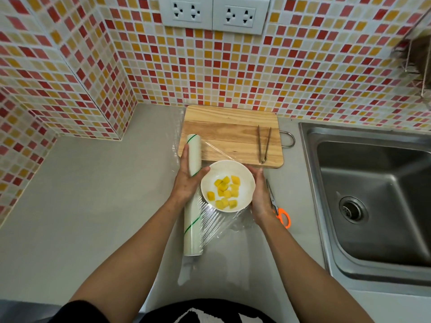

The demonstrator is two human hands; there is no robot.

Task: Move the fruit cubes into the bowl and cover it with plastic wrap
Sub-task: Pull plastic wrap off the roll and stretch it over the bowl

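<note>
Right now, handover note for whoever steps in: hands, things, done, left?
Left hand grips the plastic wrap roll, which lies left of the bowl.
Right hand rests straight-fingered on the film at the bowl's right side.
Done: fruit cubes are in the bowl; film is pulled across it.
Left: cut the film, scissors beside the right hand, then seal the edges.

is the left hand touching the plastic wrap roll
Touching. The head view shows the left hand lying over the middle of the plastic wrap roll, fingers running along it and thumb by the bowl rim, with no gap.
</note>
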